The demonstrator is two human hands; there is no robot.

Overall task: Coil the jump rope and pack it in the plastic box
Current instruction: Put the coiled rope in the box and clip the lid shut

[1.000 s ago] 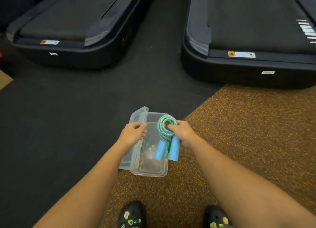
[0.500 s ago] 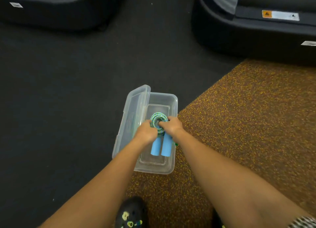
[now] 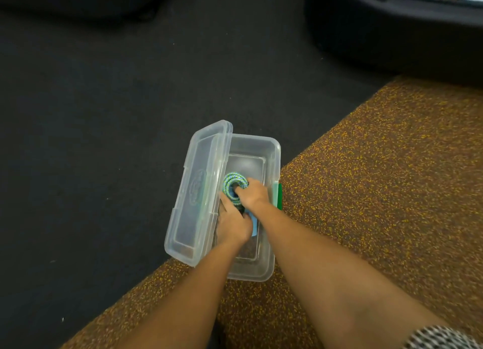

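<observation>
**Both hands pressing a coiled jump rope into an open box**

Grasped by both hands, the coiled green-and-blue braided jump rope lies inside the clear rectangular plastic box, low against its floor. Right hand: fingers curled over the near right edge of the coil, one fingertip dipping into its central hole. Left hand: closed down over the light blue foam handles, of which only a small strip shows between the two wrists; whether the left fingers wrap fully round the handles cannot be told, since the back of the hand hides them. The coil sits about midway along the box, with bare transparent floor visible beyond it toward the far end.

A clear hinged lid stands open along the box's left side, tilted up and outward, its embossed oval mark facing the viewer. A green latch projects from the box's right rim, just beside the right hand.

The box straddles the seam between two floor surfaces: dark charcoal flooring to the left and far side, brown rubber matting flecked with yellow to the right and near side. A black treadmill base with an orange warning label occupies the upper right corner, well apart from the box. A patch of black-and-white patterned fabric shows at the lower right edge.
</observation>
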